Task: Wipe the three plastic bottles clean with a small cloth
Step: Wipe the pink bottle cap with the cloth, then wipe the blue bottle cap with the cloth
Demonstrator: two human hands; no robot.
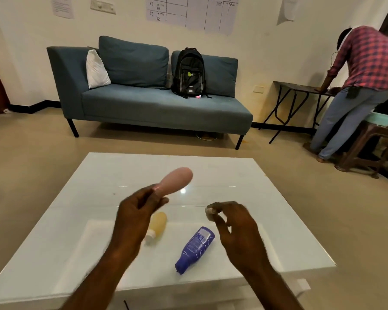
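- Forearms reach in from the bottom edge over a white table, whose glossy top shows a bright glint.
- Left hand curls round the narrow neck end of the pink bottle. It holds the bottle clear of the table, tilted up and away. The body is a smooth, rounded oval with a matte look, and it is motion-blurred.
- Right hand pinches a small pale cloth at its fingertips, the other fingers loosely bent. The cloth is near the pink bottle but not touching it.
- Yellow bottle lies on its side on the table. It is translucent, with a white cap toward the camera, and the left wrist partly hides it.
- Blue bottle lies on its side to the right of the yellow one, apart from it. It is glossy and flattened, with a printed label and a tapered end toward the camera.
- Step, as I judge it: the pink bottle is up for wiping, with no cloth contact yet. Whether any bottle is already clean cannot be told.
- Next the cloth must meet the body and rub along it while the left hand turns it. Smooth plastic may slip, so the neck grip must stay firm.
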